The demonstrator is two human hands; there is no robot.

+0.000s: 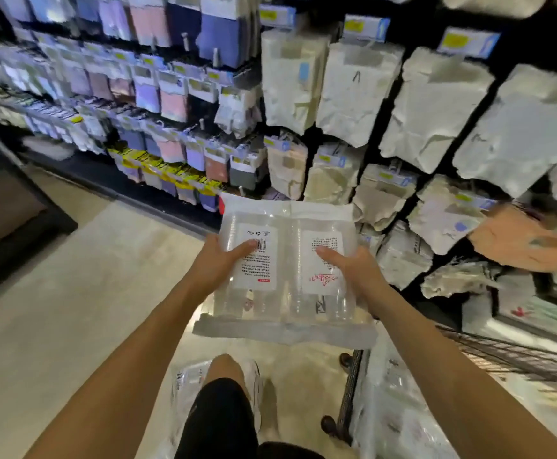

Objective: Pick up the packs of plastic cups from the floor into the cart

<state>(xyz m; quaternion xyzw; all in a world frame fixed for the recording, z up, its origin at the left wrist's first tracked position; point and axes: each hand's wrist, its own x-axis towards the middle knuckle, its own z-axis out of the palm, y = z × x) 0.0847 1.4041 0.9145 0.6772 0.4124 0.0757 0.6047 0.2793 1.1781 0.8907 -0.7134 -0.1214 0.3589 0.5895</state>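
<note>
One wide-angle camera sat on the person's head, facing forward and steeply down. It was nearest the packs of cups (287,260), held up close at mid-frame. The floor (71,293) filled the lower left, the shelves (336,94) curved across the top, and the cart (515,356) entered at the lower right.

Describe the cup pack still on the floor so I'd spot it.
Find the pale floor below the shelves, then the person's bent knee near the bottom edge. Left of that knee lies the floor pack, clear plastic with a white label, partly hidden by the leg. Unlike the held pack in both hands and those in the cart, it lies on the ground.
</note>
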